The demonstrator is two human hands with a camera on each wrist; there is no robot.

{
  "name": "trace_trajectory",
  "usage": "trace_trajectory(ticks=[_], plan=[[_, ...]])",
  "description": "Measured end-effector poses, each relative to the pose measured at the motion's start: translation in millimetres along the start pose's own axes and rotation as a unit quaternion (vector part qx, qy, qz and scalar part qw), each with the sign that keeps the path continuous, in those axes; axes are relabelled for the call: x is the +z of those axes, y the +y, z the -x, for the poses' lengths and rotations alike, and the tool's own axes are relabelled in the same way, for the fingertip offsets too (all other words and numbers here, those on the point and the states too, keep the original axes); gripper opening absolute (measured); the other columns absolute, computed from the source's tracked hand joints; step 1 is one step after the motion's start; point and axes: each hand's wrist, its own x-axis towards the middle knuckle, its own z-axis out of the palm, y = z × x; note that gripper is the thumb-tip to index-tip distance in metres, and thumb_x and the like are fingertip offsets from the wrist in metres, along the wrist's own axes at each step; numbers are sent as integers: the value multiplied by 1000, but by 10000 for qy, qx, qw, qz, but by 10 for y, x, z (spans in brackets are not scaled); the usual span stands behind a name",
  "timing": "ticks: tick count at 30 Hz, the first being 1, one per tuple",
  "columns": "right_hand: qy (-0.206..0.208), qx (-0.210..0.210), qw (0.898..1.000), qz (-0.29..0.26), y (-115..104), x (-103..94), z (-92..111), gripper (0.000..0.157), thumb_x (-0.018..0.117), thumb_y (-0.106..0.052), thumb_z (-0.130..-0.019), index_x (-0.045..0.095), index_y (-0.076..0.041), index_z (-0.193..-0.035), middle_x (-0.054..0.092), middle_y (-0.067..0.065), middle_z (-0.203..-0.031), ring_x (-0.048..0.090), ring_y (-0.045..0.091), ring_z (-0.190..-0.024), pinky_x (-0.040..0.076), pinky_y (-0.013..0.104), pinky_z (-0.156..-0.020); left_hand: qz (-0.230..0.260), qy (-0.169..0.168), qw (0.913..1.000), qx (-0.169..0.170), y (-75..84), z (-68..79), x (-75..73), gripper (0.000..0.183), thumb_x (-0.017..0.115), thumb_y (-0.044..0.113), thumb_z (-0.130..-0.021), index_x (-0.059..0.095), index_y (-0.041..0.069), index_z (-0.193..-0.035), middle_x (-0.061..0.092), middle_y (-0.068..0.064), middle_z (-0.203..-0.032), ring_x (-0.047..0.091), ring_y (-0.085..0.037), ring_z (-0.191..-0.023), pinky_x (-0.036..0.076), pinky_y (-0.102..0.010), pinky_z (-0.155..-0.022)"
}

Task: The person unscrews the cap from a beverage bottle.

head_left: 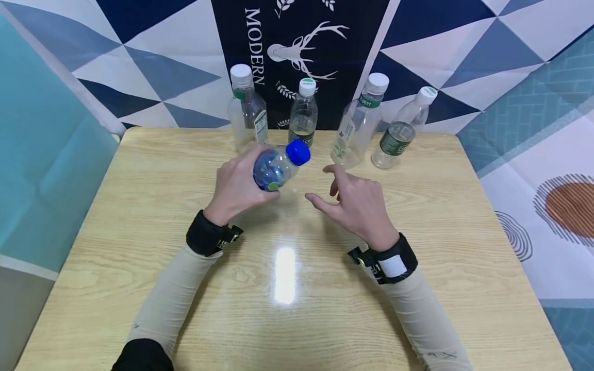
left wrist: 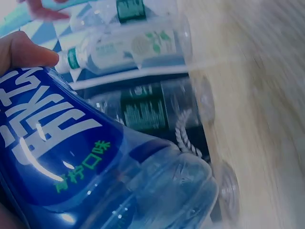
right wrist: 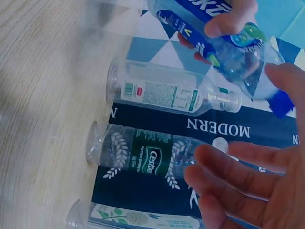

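Bottle with blue label (head_left: 274, 167) is in the left hand (head_left: 238, 180), fingers and thumb wrapped round its body, tilted, blue cap (head_left: 298, 152) on and pointing to the right. It's held above the far half of the surface (head_left: 250, 319), roughly midway between left and right edges. Label has big white characters plus smaller green ones in left wrist view.

Right hand (head_left: 355, 201) holds nothing: fingers spread and slightly bent, thumb well apart from them, near the blue cap but not touching.

Four clear bottles stand along the far edge, all with white caps on. Left to right: large bottle (head_left: 247, 121) with white label, partly behind the left hand; small green-label bottle (head_left: 303, 112); large bottle with green neck band (head_left: 356, 133); second small green-label bottle (head_left: 394, 141), nearest the far right corner.

Patterned cloth (head_left: 176, 67) hangs past the far edge: blue, grey and white triangles, dark middle panel, white deer head, "MODERN". Black straps on both wrists, pale sleeves. Bright glare patch on the surface, between the forearms. Left wrist view is partly blurred.
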Motion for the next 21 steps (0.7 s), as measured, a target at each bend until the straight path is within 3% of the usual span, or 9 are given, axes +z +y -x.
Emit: trace_trajectory(ticks=[4,9,13,21], plan=[[254,-5,9997,-36,-13,-23,7,81,62,-68,-87,51,-8,-140,70,0,-73,49,11,-45,31,27,-43,-220,-153,9996,124,113,-9,91,87,92,41,-60,58,21,-138,73,-10,-124,70,-28,-101,57,-47,-79],[527,-59,9985,-121,-35,-42,-10,86,47,-76,-92,48,-6,-143,72,4,-76,59,16,-51,35,29,-45,-502,-227,9977,404,195,23,168,87,93,41,-59,59,19,-136,74,-7,-120,70,-25,-93,57,-44,-72],[630,2,9979,-162,-41,-54,-20,91,31,-82,-94,51,-6,-140,71,6,-75,62,19,-55,40,31,-46,-740,-171,9950,651,245,43,204,86,92,43,-58,59,20,-135,74,-6,-114,69,-23,-83,56,-42,-64],[739,114,9968,-279,-85,-40,6,78,27,-73,-100,57,-4,-120,71,10,-73,62,21,-55,45,34,-48,-1451,-83,9853,895,299,71,255,82,88,47,-59,59,24,-131,71,-3,-100,63,-22,-66,51,-40,-50]])
